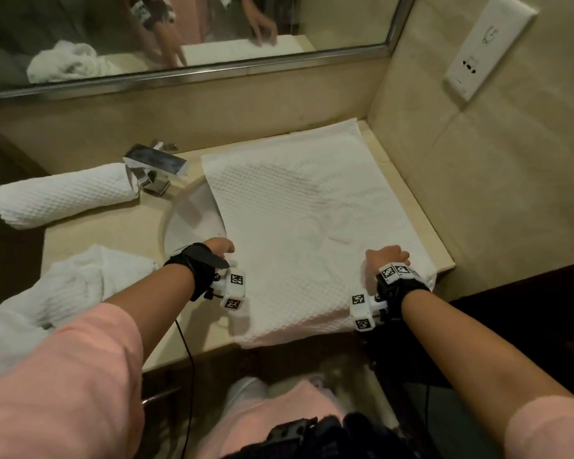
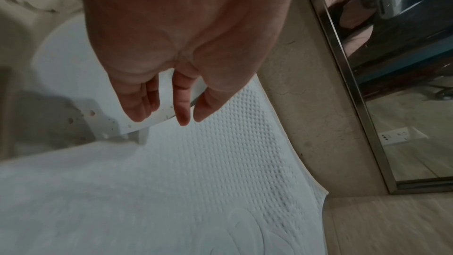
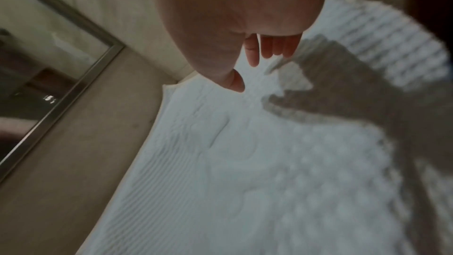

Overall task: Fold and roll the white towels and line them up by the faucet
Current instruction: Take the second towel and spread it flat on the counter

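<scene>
A white waffle-weave towel (image 1: 305,226) lies spread flat on the right of the counter, its left edge hanging over the sink (image 1: 193,220). My left hand (image 1: 222,247) hovers over the towel's near left edge with its fingers (image 2: 182,111) loosely straight and holding nothing. My right hand (image 1: 390,255) is above the near right part of the towel (image 3: 245,162), its fingers (image 3: 253,55) hanging relaxed and its shadow falling on the cloth. A rolled white towel (image 1: 63,195) lies left of the chrome faucet (image 1: 154,167). A crumpled white towel (image 1: 73,286) sits at the near left.
The beige counter (image 1: 113,233) ends at a wall on the right that carries an outlet plate (image 1: 487,44). A mirror (image 1: 179,28) runs along the back wall. The counter's front edge is just below my wrists.
</scene>
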